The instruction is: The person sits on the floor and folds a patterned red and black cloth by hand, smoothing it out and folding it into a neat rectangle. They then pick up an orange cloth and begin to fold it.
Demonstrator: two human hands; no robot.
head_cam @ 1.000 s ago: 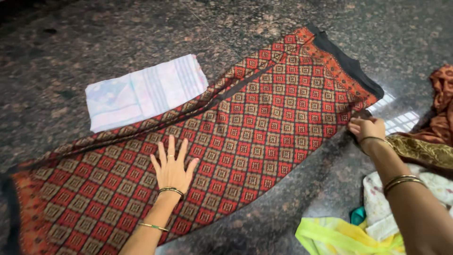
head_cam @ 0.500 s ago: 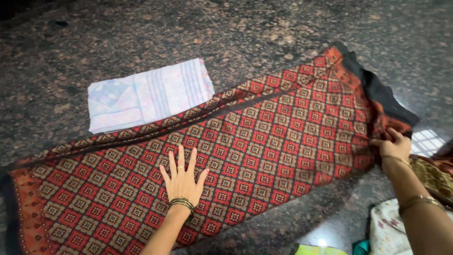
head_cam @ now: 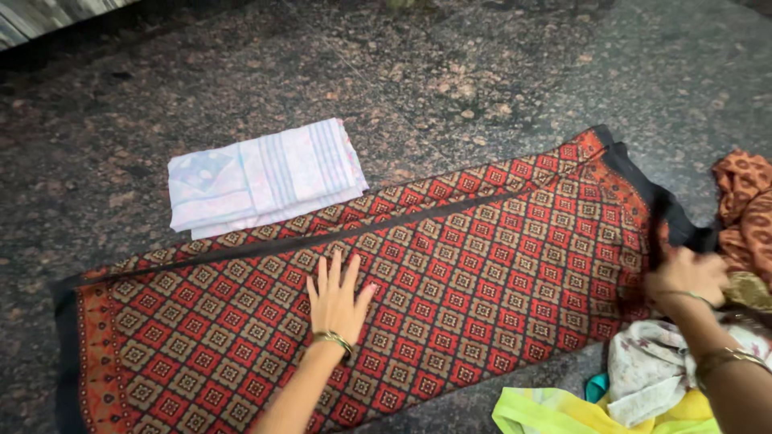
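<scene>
Red patterned cloth (head_cam: 482,273) lies spread lengthwise across the dark speckled stone floor (head_cam: 482,72), running from the near left to the far right, with a dark border along its ends and a dark line down its length where one layer seems to overlap another. The left hand (head_cam: 336,301) rests flat on the cloth near its middle, fingers spread open and palm down, pinning the fabric in place; a bangle sits at the wrist. The right hand (head_cam: 683,277) is at the cloth's right end, fingers curled closed around the dark edge, which is lifted and bunched a little off the floor.

Judging by this, the step in hand looks like folding: one end is gathered up while the middle is held down. The next move probably calls for a steady hold on that right edge and for the corners to stay matched as the end is carried over, while the flat hand keeps the lower layer from sliding or wrinkling.

On the far side of the cloth, just touching its far edge, sits a folded pale cloth (head_cam: 261,177) with light stripes. At the right, an orange garment (head_cam: 744,209) lies heaped beside the lifted end, and near the right arm are a white printed cloth (head_cam: 651,374) and a yellow cloth (head_cam: 555,410).
</scene>
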